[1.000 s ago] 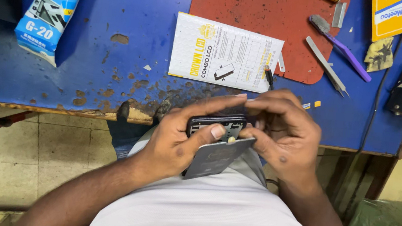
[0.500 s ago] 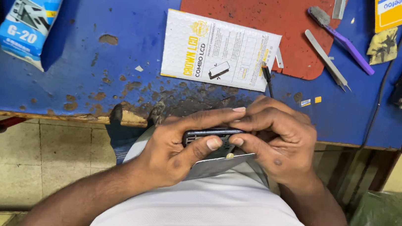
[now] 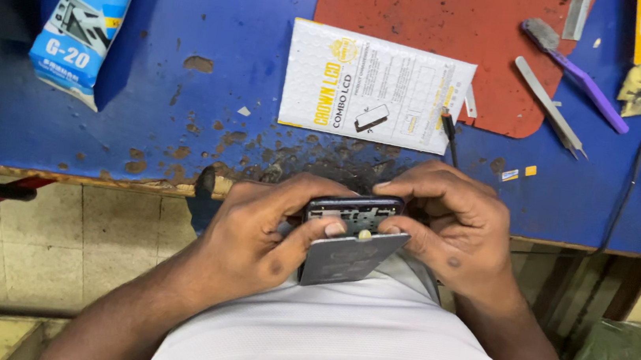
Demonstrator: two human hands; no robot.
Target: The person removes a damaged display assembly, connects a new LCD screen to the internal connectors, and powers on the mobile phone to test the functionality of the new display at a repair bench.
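Just below the chipped front edge of the blue worktop (image 3: 146, 106), over the person's lap, a dark phone (image 3: 350, 235) with its grey back panel partly lifted sits between both hands, the left hand (image 3: 255, 233) gripping its left side and the right hand (image 3: 451, 225) pinching its upper right edge.

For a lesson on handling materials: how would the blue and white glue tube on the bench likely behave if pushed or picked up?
The glue tube looks soft-walled, with a flattened, crimped lower end, so it would probably dent under the fingers rather than stay stiff. Lying flat on the blue bench, it seems likelier to slide than roll. It is probably light for its size.
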